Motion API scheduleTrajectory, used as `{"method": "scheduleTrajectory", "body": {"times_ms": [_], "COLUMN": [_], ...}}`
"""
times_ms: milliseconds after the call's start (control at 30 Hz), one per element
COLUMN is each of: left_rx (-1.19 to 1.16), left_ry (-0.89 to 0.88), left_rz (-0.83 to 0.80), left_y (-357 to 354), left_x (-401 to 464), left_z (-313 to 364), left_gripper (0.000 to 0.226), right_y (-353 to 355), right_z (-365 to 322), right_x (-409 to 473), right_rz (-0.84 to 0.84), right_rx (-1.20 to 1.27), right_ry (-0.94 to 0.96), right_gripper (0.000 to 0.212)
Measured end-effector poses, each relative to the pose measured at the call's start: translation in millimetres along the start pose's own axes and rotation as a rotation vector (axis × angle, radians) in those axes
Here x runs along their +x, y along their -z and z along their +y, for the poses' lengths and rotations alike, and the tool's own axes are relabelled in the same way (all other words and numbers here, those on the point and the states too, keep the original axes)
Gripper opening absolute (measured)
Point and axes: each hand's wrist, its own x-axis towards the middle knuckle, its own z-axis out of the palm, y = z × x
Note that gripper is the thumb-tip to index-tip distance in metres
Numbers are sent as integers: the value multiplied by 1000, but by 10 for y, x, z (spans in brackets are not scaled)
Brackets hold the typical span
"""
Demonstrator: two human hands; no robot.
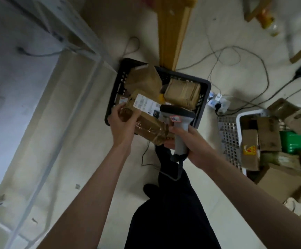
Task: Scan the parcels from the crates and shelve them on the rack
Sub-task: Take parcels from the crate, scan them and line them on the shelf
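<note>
My left hand [121, 123] grips the left end of a brown taped parcel [148, 125] with a white shipping label on top. My right hand [185, 141] grips the handle of a grey barcode scanner [177, 116], and its fingers also support the parcel's right end. The scanner's head sits over the label's right edge. The parcel hangs above the near side of a black crate [204, 97] on the floor, which holds several more brown parcels [182, 93]. A white metal rack [85, 56] stands on the left.
A white crate [238, 126] at the right is full of cardboard boxes and a green package. A power strip [218, 103] and loose cables lie on the floor behind the black crate. A wooden post [171, 31] rises at the back. My dark-trousered legs are below.
</note>
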Motion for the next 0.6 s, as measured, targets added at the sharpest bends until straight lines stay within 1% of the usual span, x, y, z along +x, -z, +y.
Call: {"method": "scheduleTrajectory", "body": {"times_ms": [167,233,300,400,600], "left_rx": [-148,-281,-405,-519,-612], "left_ry": [-8,15,17,-41,-206], "left_rz": [197,251,296,373,502], "left_y": [923,1334,1757,2348,3470], "left_x": [-544,-803,-1083,-1577,-2554], "left_z": [286,362,428,540,771], "left_gripper": [63,68,69,68,73], "right_y": [-719,-1013,-1299,-1726,-2544], "right_z": [-23,-6,27,108,327], "right_x": [-717,-1005,-1319,-1814,-2821], "right_rz": [-110,-179,-244,-334,-505], "right_rx": [-127,-189,-261,-374,-546], "right_ry": [37,66,97,146,264], "right_gripper": [25,30,34,33,25]}}
